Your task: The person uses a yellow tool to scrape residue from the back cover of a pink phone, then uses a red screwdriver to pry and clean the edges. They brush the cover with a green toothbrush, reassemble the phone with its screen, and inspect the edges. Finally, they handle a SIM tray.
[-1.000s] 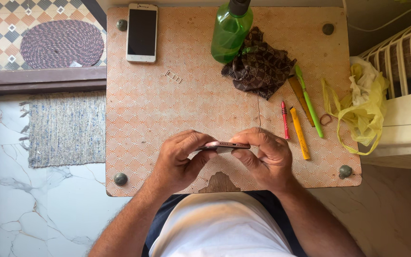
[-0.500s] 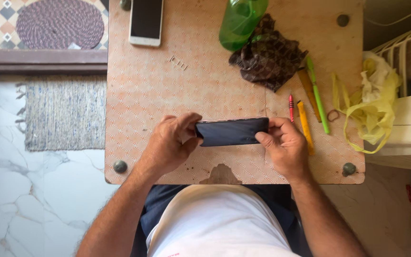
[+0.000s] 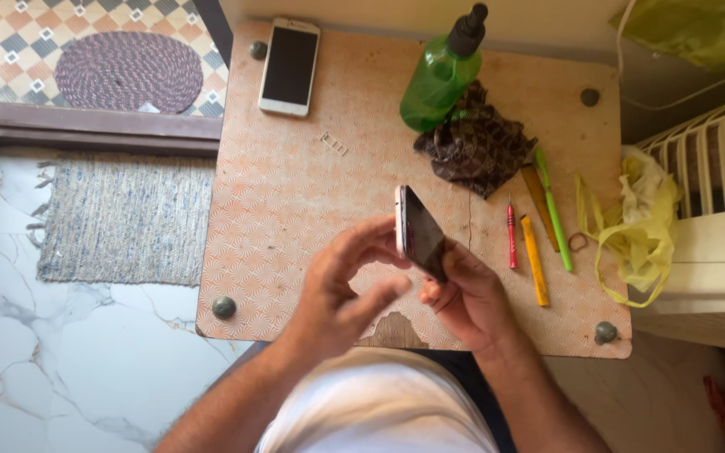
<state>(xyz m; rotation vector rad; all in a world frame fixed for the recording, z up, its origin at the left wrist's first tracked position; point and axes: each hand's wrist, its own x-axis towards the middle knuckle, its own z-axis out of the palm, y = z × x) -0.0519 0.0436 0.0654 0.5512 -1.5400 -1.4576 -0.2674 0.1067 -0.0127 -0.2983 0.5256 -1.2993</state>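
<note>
A dark-screened phone (image 3: 419, 231) with a pale edge stands nearly on end above the small patterned table (image 3: 295, 210). My right hand (image 3: 467, 298) grips its lower end from below. My left hand (image 3: 341, 285) has its fingers spread, with fingertips touching the phone's left edge. Both hands hover over the near middle of the table.
A second white phone (image 3: 289, 65) lies at the table's far left. A green spray bottle (image 3: 443, 74) and a dark cloth (image 3: 478, 143) sit at the back. Thin red, yellow and green tools (image 3: 534, 239) lie to the right, beside a yellow plastic bag (image 3: 639, 222). A small metal tray piece (image 3: 334, 143) lies mid-table.
The phone was held flat and sideways between both hands. Now it is turned up on end in my right hand, and my left hand has opened.
</note>
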